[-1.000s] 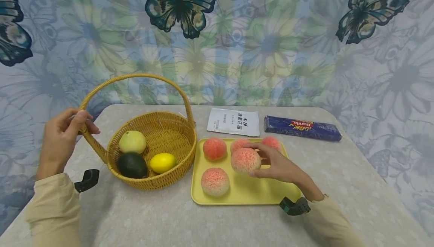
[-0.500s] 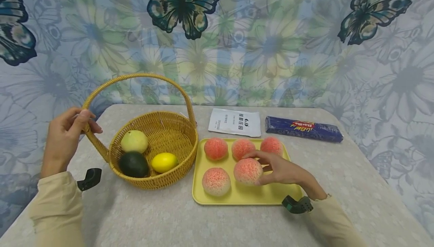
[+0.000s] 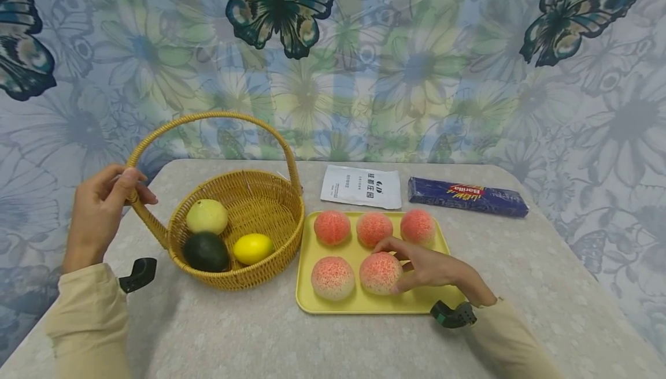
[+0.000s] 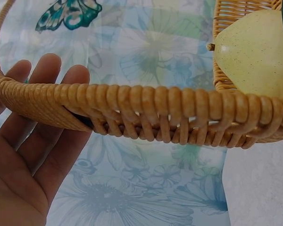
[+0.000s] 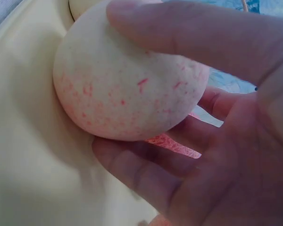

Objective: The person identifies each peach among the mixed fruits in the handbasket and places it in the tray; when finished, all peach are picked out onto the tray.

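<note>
My left hand (image 3: pixel 99 211) holds the wicker basket's handle (image 3: pixel 210 116) on its left side; in the left wrist view the fingers (image 4: pixel 46 70) pass behind the handle. Inside the basket (image 3: pixel 281 249) sit a pale green pear (image 3: pixel 207 217), a dark green avocado-like fruit (image 3: pixel 205 252) and a yellow lemon (image 3: pixel 253 249). My right hand (image 3: pixel 429 266) grips a pink-and-cream peach (image 3: pixel 381 274) between thumb and fingers, low over the yellow tray (image 3: pixel 416 304). Another peach (image 3: pixel 333 278) lies to its left, and three redder peaches (image 3: pixel 374 229) line the tray's back.
Behind the tray lie a white printed packet (image 3: pixel 361 187) and a blue Barilla pasta box (image 3: pixel 468 197). The basket stands against the tray's left side on the pale table (image 3: pixel 234 333). A butterfly-print curtain (image 3: pixel 364 107) hangs at the back.
My right hand has lowered the peach toward the front row of the tray, uncovering the back-row peaches. My left hand keeps its hold on the basket handle.
</note>
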Available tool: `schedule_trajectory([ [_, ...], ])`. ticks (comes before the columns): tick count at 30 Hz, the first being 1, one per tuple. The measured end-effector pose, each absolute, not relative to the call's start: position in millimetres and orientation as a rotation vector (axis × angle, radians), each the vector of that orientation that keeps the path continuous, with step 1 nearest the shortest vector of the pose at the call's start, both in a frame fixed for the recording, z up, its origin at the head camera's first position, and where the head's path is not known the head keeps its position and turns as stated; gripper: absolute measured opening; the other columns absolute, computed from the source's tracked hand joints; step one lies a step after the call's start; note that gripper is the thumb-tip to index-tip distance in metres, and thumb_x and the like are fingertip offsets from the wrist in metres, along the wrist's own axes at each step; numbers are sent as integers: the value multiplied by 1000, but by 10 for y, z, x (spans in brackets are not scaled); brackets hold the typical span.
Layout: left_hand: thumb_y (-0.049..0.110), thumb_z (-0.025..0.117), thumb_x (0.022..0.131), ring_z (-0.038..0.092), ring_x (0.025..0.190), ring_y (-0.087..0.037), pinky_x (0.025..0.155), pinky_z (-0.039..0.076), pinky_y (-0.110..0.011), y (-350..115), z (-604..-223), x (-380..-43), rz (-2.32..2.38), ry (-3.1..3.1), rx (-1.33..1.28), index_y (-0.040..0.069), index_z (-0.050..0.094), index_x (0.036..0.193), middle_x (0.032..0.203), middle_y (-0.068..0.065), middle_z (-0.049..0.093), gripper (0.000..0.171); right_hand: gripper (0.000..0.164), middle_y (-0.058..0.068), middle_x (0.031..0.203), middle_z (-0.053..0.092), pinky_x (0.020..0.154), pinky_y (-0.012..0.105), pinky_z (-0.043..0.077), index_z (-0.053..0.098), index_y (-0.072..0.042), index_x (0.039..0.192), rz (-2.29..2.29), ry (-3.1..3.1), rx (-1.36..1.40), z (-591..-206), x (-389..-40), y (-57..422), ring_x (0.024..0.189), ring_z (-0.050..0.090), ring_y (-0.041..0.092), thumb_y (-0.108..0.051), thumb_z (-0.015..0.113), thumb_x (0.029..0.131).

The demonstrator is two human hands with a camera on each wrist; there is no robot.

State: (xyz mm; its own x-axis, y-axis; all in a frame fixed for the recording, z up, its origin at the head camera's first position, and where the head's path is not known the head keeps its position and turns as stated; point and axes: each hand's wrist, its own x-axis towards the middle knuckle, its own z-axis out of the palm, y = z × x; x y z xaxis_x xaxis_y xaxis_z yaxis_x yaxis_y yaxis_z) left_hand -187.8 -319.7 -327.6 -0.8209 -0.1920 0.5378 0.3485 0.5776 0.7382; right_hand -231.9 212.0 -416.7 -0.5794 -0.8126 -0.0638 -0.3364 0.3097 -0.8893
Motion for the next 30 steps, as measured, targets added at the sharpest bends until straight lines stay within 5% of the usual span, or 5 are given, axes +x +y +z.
schedule_trajectory([
  [30, 24, 49, 101, 62, 68, -9, 72, 44, -13, -3182, -3268, -1885, -1196, -2220, -137, 4, 60, 95, 67, -1, 65, 23, 60, 6, 134, 47, 94, 35, 47, 46, -13, 132, -1222, 2059, -974, -4171, -2340, 2157, 118, 49, 25, -18, 76, 80],
])
